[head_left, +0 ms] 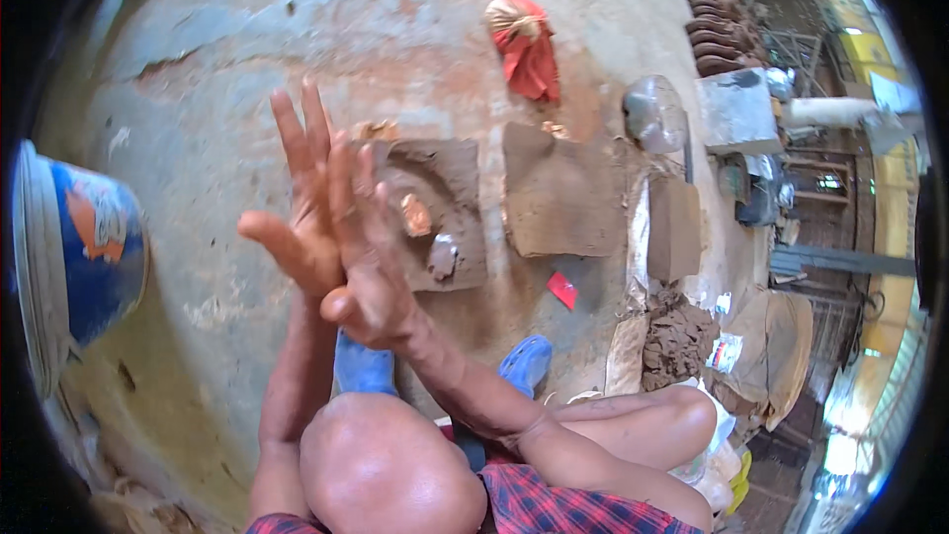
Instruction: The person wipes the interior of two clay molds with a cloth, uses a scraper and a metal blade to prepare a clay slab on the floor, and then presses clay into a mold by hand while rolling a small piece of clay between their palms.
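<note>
My left hand (311,237) and my right hand (373,282) touch each other, raised in front of me with fingers stretched out and nothing held. Behind them, on the floor, is a grey-brown square mold slab (457,262) with a curved hollow, partly covered by my right fingers. An orange-brown piece (416,216) and a shiny grey piece (443,255) rest on it. To its right lies a second, flatter slab (563,198). A small red packet (562,290) is on the floor just below that slab.
A blue and white bucket (99,247) stands at the left. Beyond the slabs sits a red cloth bundle (529,49). On the right are a brown block (674,227), a heap of clay (679,341), a rounded plastic-like bundle (652,114) and stacked curved brown pieces (714,10).
</note>
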The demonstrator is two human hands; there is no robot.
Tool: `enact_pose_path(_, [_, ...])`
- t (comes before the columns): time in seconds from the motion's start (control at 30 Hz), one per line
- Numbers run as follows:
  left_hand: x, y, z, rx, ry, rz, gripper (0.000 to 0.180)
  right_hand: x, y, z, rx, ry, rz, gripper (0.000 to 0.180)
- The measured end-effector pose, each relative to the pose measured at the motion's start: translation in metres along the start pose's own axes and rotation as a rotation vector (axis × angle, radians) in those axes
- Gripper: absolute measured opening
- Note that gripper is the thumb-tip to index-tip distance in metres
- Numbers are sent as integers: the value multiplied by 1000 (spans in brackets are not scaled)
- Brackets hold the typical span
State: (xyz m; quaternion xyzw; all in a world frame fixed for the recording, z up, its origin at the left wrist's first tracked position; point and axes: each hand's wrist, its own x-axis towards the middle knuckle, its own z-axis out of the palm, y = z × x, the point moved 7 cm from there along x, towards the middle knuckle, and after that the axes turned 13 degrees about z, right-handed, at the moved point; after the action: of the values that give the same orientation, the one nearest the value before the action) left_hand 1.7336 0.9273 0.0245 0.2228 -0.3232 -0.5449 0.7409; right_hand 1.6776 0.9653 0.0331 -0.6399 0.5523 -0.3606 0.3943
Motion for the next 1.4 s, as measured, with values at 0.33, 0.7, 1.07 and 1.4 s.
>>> enact_pose_path(0.33, [-28, -15, -7, -57, -31, -93, 133, 11, 8, -2, -106, -23, -111, 106])
enact_pose_path(0.7, [-45, -12, -6, -257, -108, -274, 123, 32, 57, -14, -108, 134, 261, 104])
enact_pose_path(1.07, [-37, -22, -21, -78, 124, -340, 132, -7, 8, 9, -42, 95, 80, 90])
enact_pose_path(1.4, [-63, -23, -39, -114, 199, -409, 121, -16, -6, 21, -148, -46, 72, 90])
